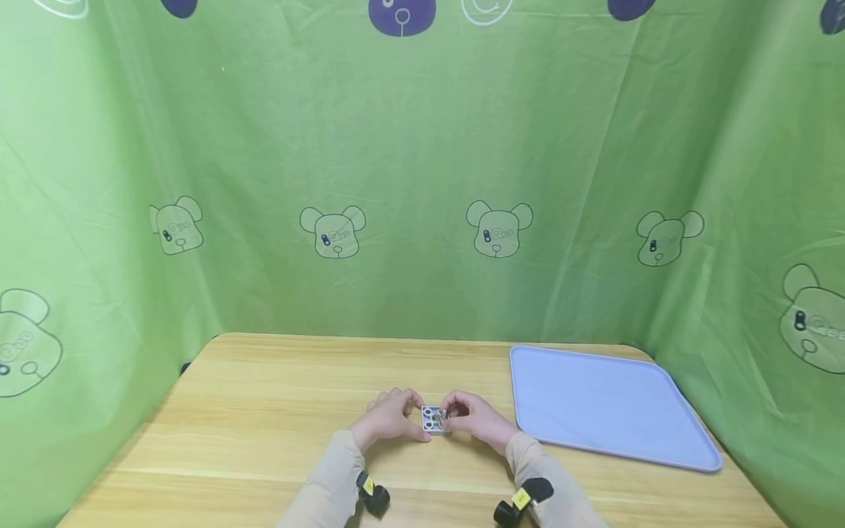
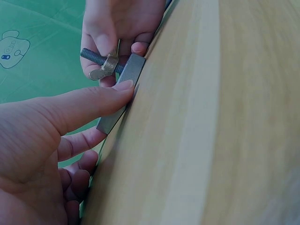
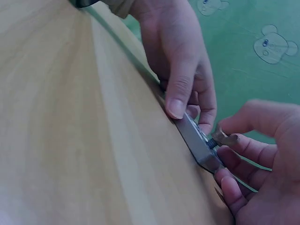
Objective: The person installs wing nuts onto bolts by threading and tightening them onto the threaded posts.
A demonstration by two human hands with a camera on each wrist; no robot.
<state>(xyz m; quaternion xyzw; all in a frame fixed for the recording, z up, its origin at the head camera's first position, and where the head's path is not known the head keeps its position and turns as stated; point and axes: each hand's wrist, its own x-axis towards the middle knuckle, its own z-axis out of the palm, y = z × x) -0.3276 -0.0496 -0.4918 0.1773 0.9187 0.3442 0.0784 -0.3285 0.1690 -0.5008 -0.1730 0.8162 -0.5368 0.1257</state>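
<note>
A small square grey metal plate (image 1: pixel 428 424) with round holes lies on the table between both hands. My left hand (image 1: pixel 388 419) grips its edge, with the thumb (image 2: pixel 89 104) on the near side and fingers on the far side. A threaded bolt (image 2: pixel 92 56) stands up from the plate and carries a wing nut (image 2: pixel 109 64). My right hand (image 1: pixel 482 421) pinches this wing nut between thumb and fingers. In the right wrist view, the plate (image 3: pixel 194 143) sits flat, and right-hand fingers partly cover the bolt.
A pale lilac tray (image 1: pixel 601 403) lies on the right side of the wooden table (image 1: pixel 277 389). Green cloth (image 1: pixel 422 293) with bear-head drawings hangs behind and at both sides. Each sleeve bears a black wrist camera (image 1: pixel 375 497).
</note>
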